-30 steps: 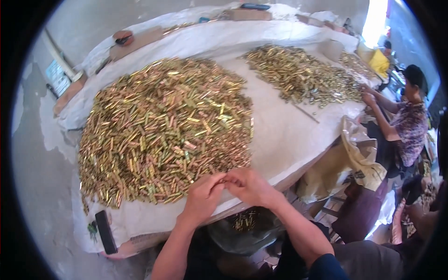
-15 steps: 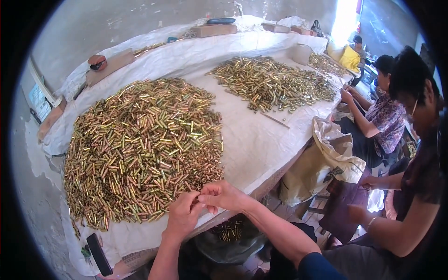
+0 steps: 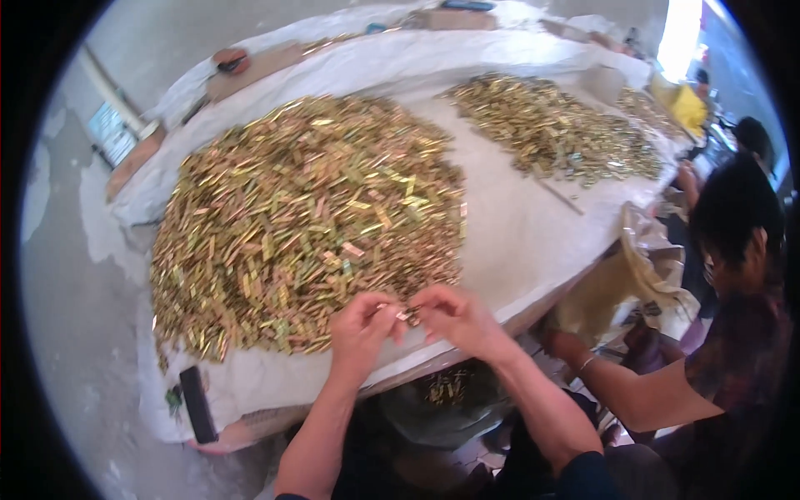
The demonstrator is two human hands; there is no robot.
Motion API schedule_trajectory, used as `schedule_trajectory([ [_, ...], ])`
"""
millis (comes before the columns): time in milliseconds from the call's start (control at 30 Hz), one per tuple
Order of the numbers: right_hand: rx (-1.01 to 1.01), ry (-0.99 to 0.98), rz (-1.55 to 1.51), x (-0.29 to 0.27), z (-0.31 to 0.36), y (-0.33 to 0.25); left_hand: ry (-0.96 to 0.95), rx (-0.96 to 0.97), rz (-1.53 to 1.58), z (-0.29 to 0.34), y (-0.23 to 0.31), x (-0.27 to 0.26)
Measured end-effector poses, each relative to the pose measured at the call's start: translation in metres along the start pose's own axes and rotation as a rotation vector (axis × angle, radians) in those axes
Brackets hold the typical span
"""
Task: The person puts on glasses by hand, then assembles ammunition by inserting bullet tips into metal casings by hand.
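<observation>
The person's left hand (image 3: 361,331) and right hand (image 3: 461,322) meet above the near edge of the white-sheeted tabletop (image 3: 521,243), each pinching at small, shiny, coppery metal pieces (image 3: 407,317); blur hides how many. Half a second ago the fingertips were touching; now a slight gap separates them, with the pieces showing in it, which suggests the handling of these bits is still under way. The large heap of brassy, oblong metal pieces (image 3: 308,221) lies just beyond, filling the tabletop's left part and looking much the same. Below the near edge, a dark, rounded container (image 3: 442,429) holds more brassy pieces. A smaller golden heap (image 3: 558,129) lies toward the far right corner. Beyond the right edge, a co-worker (image 3: 742,358) has leaned forward, one arm now beside a beige sack (image 3: 593,292).
</observation>
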State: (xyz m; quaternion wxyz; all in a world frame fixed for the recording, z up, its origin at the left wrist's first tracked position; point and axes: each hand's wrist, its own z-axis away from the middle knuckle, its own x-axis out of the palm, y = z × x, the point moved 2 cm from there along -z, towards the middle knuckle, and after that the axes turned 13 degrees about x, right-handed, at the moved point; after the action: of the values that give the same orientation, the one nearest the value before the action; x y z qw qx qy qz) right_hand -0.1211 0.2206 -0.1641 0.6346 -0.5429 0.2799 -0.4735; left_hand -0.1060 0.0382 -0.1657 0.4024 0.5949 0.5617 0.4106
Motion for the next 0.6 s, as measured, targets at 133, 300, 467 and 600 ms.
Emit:
schedule_trajectory([
  [133, -0.025, 0.138, 0.052, 0.003, 0.007, -0.005, 0.016, -0.042, 0.240, -0.003, -0.008, 0.006],
  [300, -0.077, 0.087, 0.020, 0.013, 0.008, -0.004, 0.038, -0.067, 0.424, 0.002, -0.007, 0.004],
  [467, -0.103, 0.025, -0.138, 0.015, 0.008, -0.003, 0.053, -0.078, 0.437, 0.003, -0.010, 0.006],
  [600, -0.133, 0.078, -0.104, 0.016, 0.008, -0.004, -0.009, -0.116, 0.311, 0.004, -0.008, 0.002],
])
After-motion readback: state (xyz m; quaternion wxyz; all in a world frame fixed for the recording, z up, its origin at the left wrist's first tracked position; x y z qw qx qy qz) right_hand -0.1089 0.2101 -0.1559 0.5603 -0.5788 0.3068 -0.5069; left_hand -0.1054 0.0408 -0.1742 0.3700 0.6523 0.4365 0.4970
